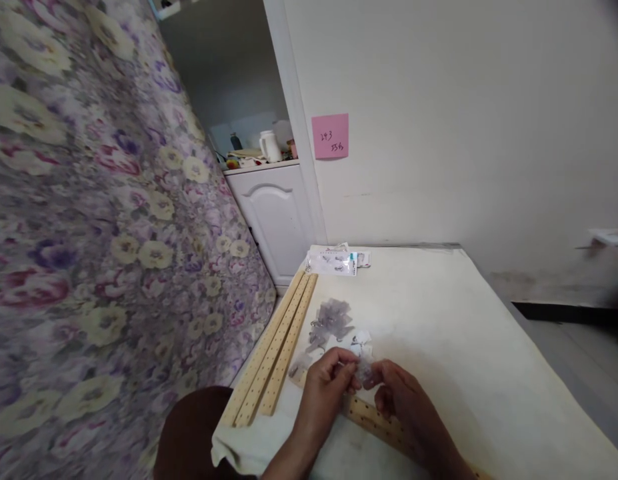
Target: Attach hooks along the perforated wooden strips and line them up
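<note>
Small clear plastic packet point(363, 373): between hands, over near half of cream-clothed table point(439, 307).
Left hand point(327, 385): pinching it.
Right hand point(401, 393): fingers curled against it; pinch unclear.
Packet work: likely handling one; next move calls for steady fingertips.
Perforated pale-wood strip point(367, 417): below hands.
Three matching strips point(275, 350): along left edge.
Table: likely moving room towards right edge.

camera: one, on the head | from: up over the near edge of the table point(453, 327) | faces: ahead and down, past the far edge to the wall point(439, 133) | near: table close, wall farther
</note>
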Demonstrator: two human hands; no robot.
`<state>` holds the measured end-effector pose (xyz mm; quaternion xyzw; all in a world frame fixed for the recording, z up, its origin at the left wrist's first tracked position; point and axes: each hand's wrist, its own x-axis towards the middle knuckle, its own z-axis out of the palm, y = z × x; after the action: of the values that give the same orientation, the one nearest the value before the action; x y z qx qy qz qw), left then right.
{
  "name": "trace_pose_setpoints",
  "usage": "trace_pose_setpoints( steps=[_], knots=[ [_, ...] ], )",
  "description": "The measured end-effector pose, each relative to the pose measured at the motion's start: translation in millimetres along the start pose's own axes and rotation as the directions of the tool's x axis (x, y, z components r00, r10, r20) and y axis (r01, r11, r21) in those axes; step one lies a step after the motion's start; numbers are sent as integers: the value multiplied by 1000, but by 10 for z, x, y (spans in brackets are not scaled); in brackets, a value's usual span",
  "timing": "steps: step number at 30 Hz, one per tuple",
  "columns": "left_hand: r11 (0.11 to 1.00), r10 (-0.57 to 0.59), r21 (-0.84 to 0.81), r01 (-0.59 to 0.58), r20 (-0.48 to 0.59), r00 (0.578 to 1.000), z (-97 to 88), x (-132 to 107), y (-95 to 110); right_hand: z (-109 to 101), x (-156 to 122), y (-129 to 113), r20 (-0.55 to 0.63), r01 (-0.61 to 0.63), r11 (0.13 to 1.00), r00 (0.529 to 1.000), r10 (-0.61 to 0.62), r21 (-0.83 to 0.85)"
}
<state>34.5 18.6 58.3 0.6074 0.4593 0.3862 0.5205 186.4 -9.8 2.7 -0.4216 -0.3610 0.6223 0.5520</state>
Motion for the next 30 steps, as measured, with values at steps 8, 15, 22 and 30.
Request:
trace_pose_setpoints(
  steps=[8,15,22,30],
  knots=[
    [922,303,221,-319,103,947,-87,-140,97,-13,-2,25,-6,-14,989,1000,15,145],
    [917,277,264,-301,122,953,-124,-232,14,-23,-5,45,21,72,997,997,-72,6],
    [986,-37,-162,26,-63,997,-24,-273,-170,-1,6,33,-30,107,994,994,-108,-31],
    [913,-228,-348,213,-3,974,81,-261,-303,55,-40,-9,-43,88,986,995,-95,-144]
  ],
)
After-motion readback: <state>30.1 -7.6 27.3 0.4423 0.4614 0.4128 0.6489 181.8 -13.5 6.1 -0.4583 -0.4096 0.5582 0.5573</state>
